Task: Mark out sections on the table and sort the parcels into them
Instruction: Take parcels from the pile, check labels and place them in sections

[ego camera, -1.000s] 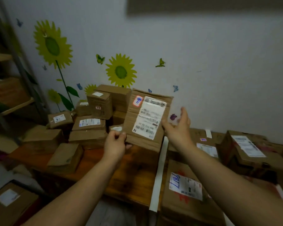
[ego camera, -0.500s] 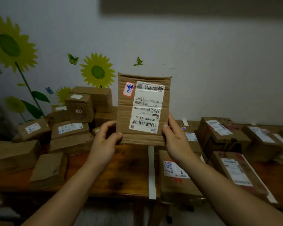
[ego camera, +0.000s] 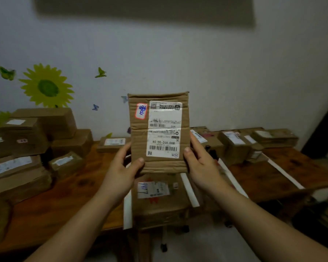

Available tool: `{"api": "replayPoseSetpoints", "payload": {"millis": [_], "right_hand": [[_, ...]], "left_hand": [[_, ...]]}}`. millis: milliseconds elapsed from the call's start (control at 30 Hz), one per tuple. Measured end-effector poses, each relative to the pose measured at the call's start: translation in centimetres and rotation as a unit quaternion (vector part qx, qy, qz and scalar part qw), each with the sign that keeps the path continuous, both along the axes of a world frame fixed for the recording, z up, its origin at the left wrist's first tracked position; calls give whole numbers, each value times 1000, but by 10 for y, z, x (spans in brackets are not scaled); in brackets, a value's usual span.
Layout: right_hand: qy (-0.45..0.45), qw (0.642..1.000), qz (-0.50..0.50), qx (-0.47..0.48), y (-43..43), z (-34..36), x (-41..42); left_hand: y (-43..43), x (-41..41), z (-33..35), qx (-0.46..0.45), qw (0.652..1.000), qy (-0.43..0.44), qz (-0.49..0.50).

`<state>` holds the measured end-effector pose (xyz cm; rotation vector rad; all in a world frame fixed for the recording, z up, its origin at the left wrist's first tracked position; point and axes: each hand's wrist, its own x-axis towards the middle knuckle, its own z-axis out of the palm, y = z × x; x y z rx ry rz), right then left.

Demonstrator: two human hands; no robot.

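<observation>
While parcel [ego camera: 138, 144] is held upright over table [ego camera: 64, 201], I read left hand [ego camera: 121, 176] pinching its lower-left corner, thumb in front; right hand [ego camera: 201, 169] gripping lower-right edge. Label [ego camera: 164, 129] upside down.

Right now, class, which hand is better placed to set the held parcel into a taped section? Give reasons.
Probably the right hand: both grip the parcel, but most tape strips lie toward its side.

held parcel [ego camera: 138, 140] | white label [ego camera: 164, 129]: "863-H10-00-59", "H10" | red-edged sticker [ego camera: 141, 111]: blue handwriting, illegible | lower parcel label [ego camera: 152, 190]: blue digits, unclear
</observation>
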<state>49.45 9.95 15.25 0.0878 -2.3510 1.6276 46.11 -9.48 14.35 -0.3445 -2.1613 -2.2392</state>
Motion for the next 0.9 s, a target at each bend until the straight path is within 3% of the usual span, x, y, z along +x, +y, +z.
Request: {"api": "replayPoseSetpoints", "payload": {"millis": [100, 400, 667, 900], "right_hand": [[-15, 999, -35, 28, 68, -3, 23], [-110, 985, -123, 54, 272, -32, 82], [-163, 972, -167, 14, 361, -67, 83], [-279, 945, -168, 43, 419, -116, 36]], "left_hand": [[71, 6, -6, -1, 999, -22, -37], [282, 27, -37, -114, 982, -73, -133], [378, 16, -75, -173, 961, -95, -191], [435, -42, -136, -225, 929, -172, -239]]}}
